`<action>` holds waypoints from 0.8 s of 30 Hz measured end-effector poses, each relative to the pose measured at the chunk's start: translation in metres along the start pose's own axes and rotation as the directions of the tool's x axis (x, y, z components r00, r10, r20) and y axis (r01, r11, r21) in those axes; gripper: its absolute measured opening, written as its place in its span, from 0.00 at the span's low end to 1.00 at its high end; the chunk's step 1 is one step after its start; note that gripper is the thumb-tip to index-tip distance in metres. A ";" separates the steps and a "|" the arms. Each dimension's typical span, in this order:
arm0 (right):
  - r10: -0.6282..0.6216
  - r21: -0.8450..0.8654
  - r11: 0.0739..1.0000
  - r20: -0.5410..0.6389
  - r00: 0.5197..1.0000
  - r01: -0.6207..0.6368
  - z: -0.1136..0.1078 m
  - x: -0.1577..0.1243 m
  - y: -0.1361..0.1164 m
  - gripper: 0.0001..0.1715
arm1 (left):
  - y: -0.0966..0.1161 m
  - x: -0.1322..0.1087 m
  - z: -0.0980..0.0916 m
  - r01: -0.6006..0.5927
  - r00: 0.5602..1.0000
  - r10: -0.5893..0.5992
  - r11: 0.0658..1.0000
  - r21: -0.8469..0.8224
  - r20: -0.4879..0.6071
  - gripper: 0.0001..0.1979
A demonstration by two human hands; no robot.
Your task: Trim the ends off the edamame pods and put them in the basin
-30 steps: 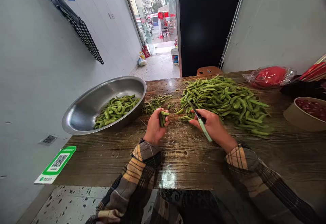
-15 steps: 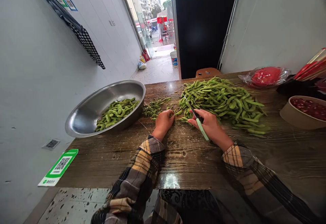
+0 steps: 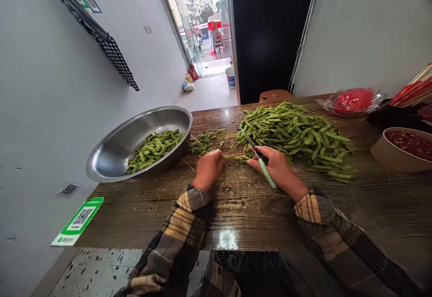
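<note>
My right hand (image 3: 275, 166) is closed around a pair of scissors (image 3: 268, 173) with pale green handles. Their blades point away, up to the near left edge of a big heap of edamame pods (image 3: 297, 128). Slightly smeared by motion, my left hand (image 3: 209, 168) is closed, and a blurred green edamame pod (image 3: 231, 156) sticks out from its fingers to the right. Just beyond that hand lies a small pile of stem trimmings (image 3: 206, 141). More pods (image 3: 155, 148) fill the bottom of a steel basin (image 3: 111, 150) to the left.
At the right stand a paper bowl of dark red food (image 3: 388, 153) and a red bundle in clear plastic (image 3: 354, 101). A green QR code card (image 3: 79, 220) lies at the left corner of the wooden table (image 3: 249, 225). An open doorway is beyond.
My left hand has moved a little left and nearer to me, with a pod in its fingers. My right hand and the scissors have barely moved.
</note>
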State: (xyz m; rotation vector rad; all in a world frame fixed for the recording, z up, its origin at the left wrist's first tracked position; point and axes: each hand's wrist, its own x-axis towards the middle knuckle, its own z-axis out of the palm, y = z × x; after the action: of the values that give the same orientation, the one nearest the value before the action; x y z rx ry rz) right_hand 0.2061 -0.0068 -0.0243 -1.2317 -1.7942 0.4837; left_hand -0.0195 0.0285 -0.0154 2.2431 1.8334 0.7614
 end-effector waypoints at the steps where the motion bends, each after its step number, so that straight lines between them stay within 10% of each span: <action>1: 0.000 -0.001 1.000 0.000 1.000 0.000 0.000 0.000 0.000 0.25 | -0.002 -0.001 -0.001 0.023 0.999 -0.024 1.000 0.013 0.037 0.05; 10: -0.002 -0.004 1.000 -0.002 1.000 0.002 0.001 0.001 0.000 0.25 | -0.001 0.000 -0.004 0.188 0.982 -0.144 0.697 -0.692 0.122 0.08; 17: 0.112 0.223 0.968 0.027 0.993 -0.116 -0.003 0.002 -0.006 0.21 | 0.021 -0.010 -0.003 0.285 0.925 0.026 0.610 -0.739 0.378 0.11; 24: 0.185 0.400 0.896 0.061 0.981 -0.194 0.002 0.002 -0.010 0.24 | 0.039 -0.017 0.000 0.322 0.917 0.039 0.512 -0.796 0.396 0.12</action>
State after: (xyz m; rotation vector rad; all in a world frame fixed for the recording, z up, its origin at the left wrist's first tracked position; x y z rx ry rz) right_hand 0.1988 -0.0086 -0.0175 -1.1108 -1.4957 0.9343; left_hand 0.0125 0.0034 -0.0041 1.4024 1.0463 0.8672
